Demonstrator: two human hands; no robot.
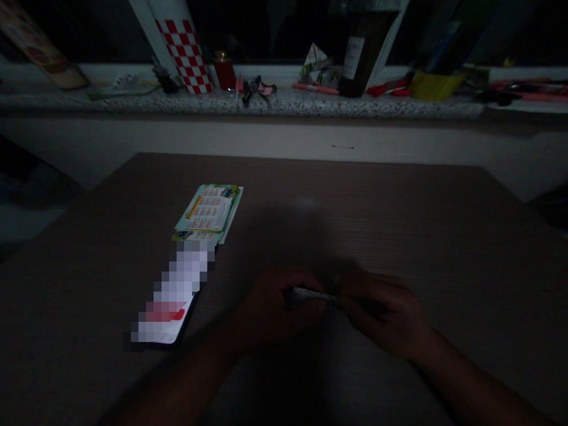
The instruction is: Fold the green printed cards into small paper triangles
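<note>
Low over the table, my left hand (281,305) and my right hand (384,302) come close together. Between them is a small printed paper (308,293), pale with dark marks and seen nearly edge-on. My left fingers and thumb are closed round its left part. At its right end, my right thumb and fingertips pinch it. Dim light and the fingers hide how it is folded. A few calendar cards (208,207) lie stacked to the left of my hands. Just below them lies a phone (171,331) with its lit screen blurred out.
The dark wooden table (399,219) ends at a white wall. Above runs a speckled stone sill (284,106) with a red-and-white checkered tube (186,56), a red bottle (224,71), a dark labelled bottle (361,59) and a yellow container (435,86).
</note>
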